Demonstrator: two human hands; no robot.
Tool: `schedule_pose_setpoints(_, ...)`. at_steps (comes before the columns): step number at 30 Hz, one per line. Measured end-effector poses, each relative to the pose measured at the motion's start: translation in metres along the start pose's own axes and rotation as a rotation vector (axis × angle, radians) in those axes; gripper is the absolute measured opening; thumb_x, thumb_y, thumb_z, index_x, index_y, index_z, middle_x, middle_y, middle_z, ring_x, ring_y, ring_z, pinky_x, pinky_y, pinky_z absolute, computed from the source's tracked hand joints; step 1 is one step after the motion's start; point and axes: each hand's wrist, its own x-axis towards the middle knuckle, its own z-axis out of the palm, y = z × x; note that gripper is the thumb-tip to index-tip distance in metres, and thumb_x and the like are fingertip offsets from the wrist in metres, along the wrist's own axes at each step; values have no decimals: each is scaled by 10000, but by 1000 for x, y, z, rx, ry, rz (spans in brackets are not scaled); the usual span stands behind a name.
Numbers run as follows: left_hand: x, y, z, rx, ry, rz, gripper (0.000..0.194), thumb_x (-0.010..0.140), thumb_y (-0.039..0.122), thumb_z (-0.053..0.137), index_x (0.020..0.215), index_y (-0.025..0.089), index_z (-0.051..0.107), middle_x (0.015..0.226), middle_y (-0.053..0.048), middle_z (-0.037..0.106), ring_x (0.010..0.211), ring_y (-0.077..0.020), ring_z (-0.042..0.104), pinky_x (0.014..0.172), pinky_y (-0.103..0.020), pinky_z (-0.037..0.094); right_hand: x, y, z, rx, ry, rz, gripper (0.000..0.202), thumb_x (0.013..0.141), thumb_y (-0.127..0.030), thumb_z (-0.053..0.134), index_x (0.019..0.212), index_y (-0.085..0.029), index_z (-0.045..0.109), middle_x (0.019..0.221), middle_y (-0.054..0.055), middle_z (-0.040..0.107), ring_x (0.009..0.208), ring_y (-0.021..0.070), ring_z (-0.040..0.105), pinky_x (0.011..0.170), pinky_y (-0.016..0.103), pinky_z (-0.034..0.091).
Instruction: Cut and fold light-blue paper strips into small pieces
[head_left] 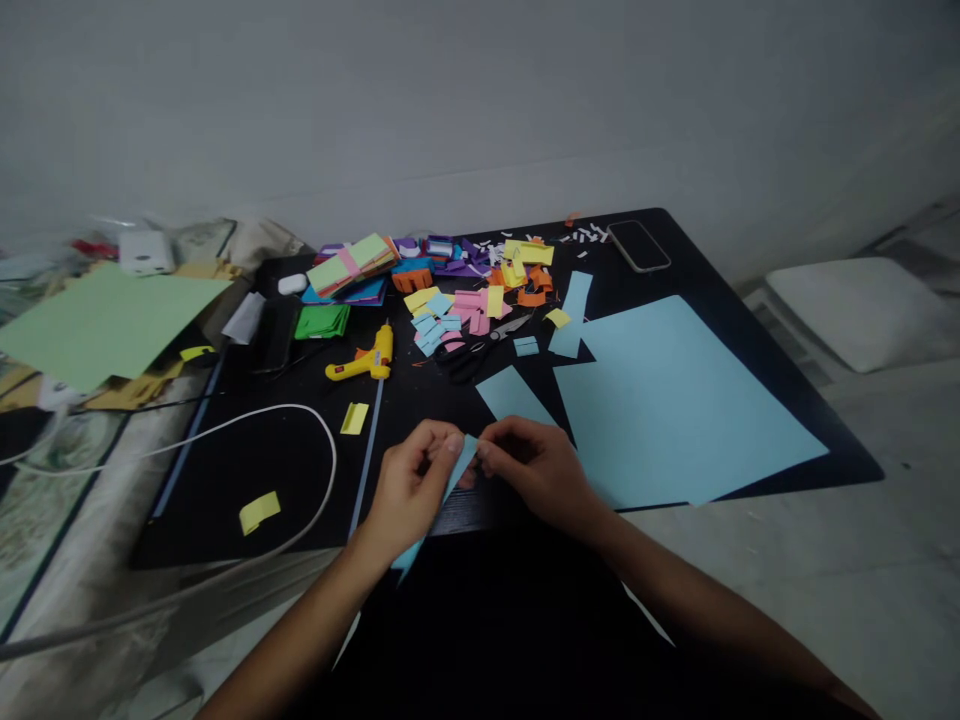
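Near the table's front edge, my left hand (416,480) pinches a narrow light blue paper strip (459,468) between thumb and fingers; the strip's lower end hangs below the hand. Touching the strip's upper end from the right, my right hand (536,465) has its thumb and forefinger pressed together on it. A large light blue sheet (675,400) lies to the right, and a smaller blue piece (515,395) rests just beyond my hands. Black-handled scissors (480,350) lie behind them, beside small pink, blue and yellow folded papers.
A yellow glue gun (367,357) stands left of the scissors. A white cable (330,450) loops across the black table (217,480). A phone (638,246) lies at the back right, a green sheet (112,315) at the far left, and a white stool (862,310) beyond the right edge.
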Motion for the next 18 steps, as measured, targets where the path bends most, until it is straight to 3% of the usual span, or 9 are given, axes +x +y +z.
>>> schedule_pose_setpoints(5,2,3,-4,18,-52,-80,252,979,383,622,866,164,676,732,-27,741,669,-151,713,670,-260,567,1,2,-5,2,71,27,176,877,-367,723,832,-198,703,701,-2,690,655,148,649,677,296,532)
schedule_pose_setpoints(11,8,6,-8,38,-128,-54,242,973,380,630,877,164,684,725,-15,727,646,-132,692,661,-249,566,8,-3,-12,-9,-43,74,176,870,-356,714,899,-184,692,775,16,708,716,158,677,703,303,532)
schedule_pose_setpoints(14,11,8,-7,110,-169,-17,258,973,398,626,881,165,691,718,-17,716,648,-134,686,639,-240,557,13,-5,-13,-81,-102,81,208,879,-382,714,895,-175,705,719,9,693,654,148,652,633,282,502)
schedule_pose_setpoints(18,12,10,-12,147,-206,-46,242,968,405,627,919,175,683,760,-23,721,659,-139,693,619,-239,572,18,-8,-18,-124,-65,65,226,896,-400,703,836,-182,698,641,-5,668,598,141,634,611,283,500)
